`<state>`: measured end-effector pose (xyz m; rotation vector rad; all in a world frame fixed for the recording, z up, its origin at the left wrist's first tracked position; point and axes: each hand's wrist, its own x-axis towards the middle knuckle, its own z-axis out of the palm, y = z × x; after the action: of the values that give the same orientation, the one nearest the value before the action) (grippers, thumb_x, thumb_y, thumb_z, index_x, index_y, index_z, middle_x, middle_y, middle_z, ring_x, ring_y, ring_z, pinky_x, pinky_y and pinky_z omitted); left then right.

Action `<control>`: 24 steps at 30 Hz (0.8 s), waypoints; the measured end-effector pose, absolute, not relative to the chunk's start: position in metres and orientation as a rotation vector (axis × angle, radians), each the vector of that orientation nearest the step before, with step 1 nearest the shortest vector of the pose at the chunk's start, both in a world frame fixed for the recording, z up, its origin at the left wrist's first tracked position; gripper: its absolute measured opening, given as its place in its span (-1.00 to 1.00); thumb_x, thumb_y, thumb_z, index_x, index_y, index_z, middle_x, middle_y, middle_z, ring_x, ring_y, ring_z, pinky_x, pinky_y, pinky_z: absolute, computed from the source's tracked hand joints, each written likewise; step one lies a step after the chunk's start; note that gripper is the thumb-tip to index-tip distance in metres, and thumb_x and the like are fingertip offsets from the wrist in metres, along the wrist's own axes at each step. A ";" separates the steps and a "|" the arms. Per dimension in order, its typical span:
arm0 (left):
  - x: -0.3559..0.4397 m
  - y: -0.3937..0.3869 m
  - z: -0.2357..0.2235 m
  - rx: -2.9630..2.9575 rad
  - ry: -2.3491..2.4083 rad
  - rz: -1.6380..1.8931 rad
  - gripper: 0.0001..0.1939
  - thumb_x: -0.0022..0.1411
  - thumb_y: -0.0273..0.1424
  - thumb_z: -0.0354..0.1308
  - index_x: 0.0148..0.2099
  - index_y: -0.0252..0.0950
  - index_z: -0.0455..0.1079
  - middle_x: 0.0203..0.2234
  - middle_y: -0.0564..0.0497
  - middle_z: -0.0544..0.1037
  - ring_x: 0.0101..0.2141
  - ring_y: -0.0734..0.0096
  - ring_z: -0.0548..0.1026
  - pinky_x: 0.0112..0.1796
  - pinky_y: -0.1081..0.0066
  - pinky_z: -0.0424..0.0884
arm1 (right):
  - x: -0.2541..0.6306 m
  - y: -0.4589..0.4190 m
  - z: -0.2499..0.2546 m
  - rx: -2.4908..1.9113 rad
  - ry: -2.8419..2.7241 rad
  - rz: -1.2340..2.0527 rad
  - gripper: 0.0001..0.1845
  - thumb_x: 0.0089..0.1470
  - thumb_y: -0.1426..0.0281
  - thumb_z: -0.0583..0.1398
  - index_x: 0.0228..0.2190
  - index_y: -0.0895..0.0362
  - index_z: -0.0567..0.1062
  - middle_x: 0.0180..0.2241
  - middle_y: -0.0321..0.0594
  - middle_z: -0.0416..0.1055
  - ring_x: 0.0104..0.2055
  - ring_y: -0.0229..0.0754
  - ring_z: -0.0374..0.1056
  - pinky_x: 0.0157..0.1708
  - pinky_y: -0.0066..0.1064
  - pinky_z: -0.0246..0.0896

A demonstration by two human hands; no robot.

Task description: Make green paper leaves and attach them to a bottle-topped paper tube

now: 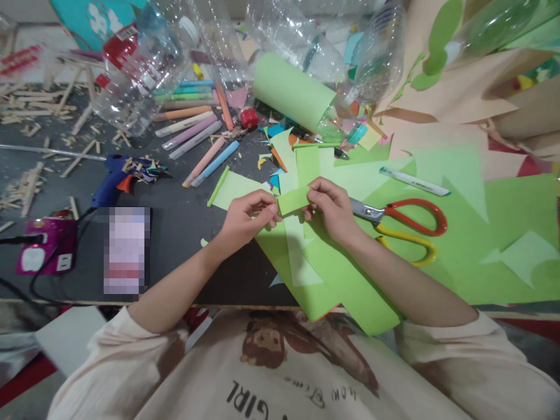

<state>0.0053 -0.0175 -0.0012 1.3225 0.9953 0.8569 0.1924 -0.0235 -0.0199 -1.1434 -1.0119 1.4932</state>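
Both my hands hold a small light-green paper strip (292, 200) just above the dark table (184, 221). My left hand (247, 217) pinches its left end, fingers closed. My right hand (329, 205) pinches its right end, fingers curled round it. Under the hands lie larger green paper sheets (350, 274) that hang over the table's near edge. Scissors (400, 224) with a red and a yellow handle rest on the green paper just right of my right hand.
A blue glue gun (111, 178) lies at the left, with a magenta power strip (44, 245) near it. Coloured markers (196, 125), clear plastic bottles (140, 70), a green paper roll (293, 90), wooden sticks (30, 108) and a white pen (413, 181) crowd the far side.
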 end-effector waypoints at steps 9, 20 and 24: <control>0.002 -0.016 -0.010 1.479 0.998 0.845 -0.76 0.14 -0.20 0.27 -0.28 -0.27 0.41 -0.47 0.06 0.53 -0.51 0.54 0.48 -0.47 0.54 0.41 | 0.194 -0.025 -0.016 -1.074 -1.143 1.576 -0.76 0.04 0.26 0.25 -0.53 0.10 0.35 -0.65 -0.44 0.27 -0.63 -0.37 0.26 -0.58 -0.50 0.17; 0.006 -0.015 -0.010 1.547 0.937 0.764 -0.80 0.10 -0.24 0.25 -0.36 -0.28 0.43 -0.42 0.02 0.54 -0.50 0.56 0.39 -0.43 0.53 0.34 | 0.192 -0.027 -0.009 -1.043 -1.439 1.628 -0.53 -0.02 -0.02 0.30 -0.53 0.12 0.38 -0.64 -0.41 0.29 -0.60 -0.37 0.17 -0.58 -0.49 0.05; 0.007 -0.013 -0.009 1.519 1.074 0.811 -0.80 0.08 -0.26 0.26 -0.39 -0.28 0.40 -0.49 0.07 0.49 -0.47 0.52 0.42 -0.42 0.51 0.35 | 0.192 -0.027 -0.010 -0.995 -1.383 1.650 -0.51 0.07 -0.07 0.20 -0.47 0.11 0.38 -0.59 -0.39 0.30 -0.58 -0.36 0.22 -0.54 -0.48 0.12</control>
<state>0.0066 -0.0129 -0.0090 1.5189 1.0739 0.8111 0.1921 -0.0272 -0.0098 -0.9947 -1.3832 1.6499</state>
